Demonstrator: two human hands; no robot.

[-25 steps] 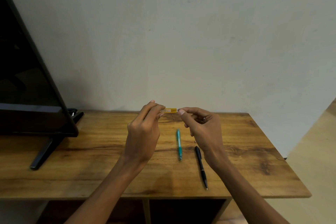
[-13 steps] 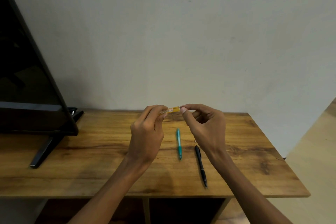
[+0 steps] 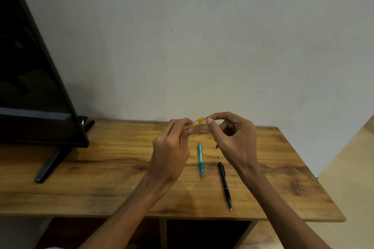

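Noted yellow tube (image 3: 194,123) aloft over worktop (image 3: 101,178), tilted — clasped at lower end by left grip (image 3: 170,151), pinched at upper tip by right grip (image 3: 234,139), thumb against forefinger. Found label print too small to read.

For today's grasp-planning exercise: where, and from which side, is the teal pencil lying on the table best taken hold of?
Pinch the teal pencil at mid-barrel from straight above, thumb and finger closing across its width. It lies flat on the table, tip toward the near edge, so only its long sides offer purchase; the black pen lies apart to its right, leaving room.
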